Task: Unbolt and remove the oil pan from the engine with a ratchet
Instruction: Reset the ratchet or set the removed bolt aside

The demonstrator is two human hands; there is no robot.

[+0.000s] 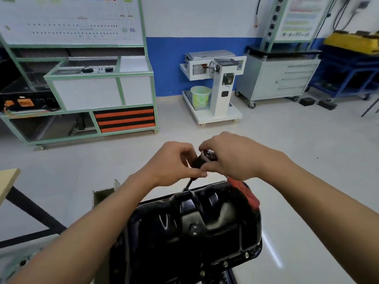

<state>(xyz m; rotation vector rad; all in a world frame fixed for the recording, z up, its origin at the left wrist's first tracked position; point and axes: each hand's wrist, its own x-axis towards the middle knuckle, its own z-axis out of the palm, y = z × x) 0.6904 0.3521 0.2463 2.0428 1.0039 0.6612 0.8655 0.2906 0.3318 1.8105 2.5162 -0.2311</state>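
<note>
Oil pan (205, 226) far edge: left hand (174, 160), right hand (231, 158) grip ratchet (198, 161).

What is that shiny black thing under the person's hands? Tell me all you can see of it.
The oil pan looks like glossy black pressed metal: a deep, ribbed bulge facing up and a flat rim. Small bolts sit along the near rim. A red object lies at its far right corner. The ratchet reaches down to its far rim.
</note>
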